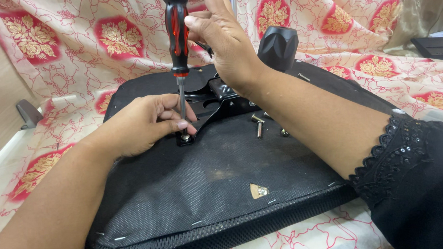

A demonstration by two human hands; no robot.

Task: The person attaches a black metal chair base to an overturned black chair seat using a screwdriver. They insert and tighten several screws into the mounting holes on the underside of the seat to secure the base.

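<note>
Red-black screwdriver (pixel 177 29) upright, both hands, left (pixel 144 123), right (pixel 222 36)

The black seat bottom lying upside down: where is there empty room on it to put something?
The upturned black fabric seat base is bare between the left hand and its stapled front edge, beside a small torn hole. It is crowded higher up: the black metal bracket, loose silver bolts, the red-and-black screwdriver and the right hand fill that part.
</note>
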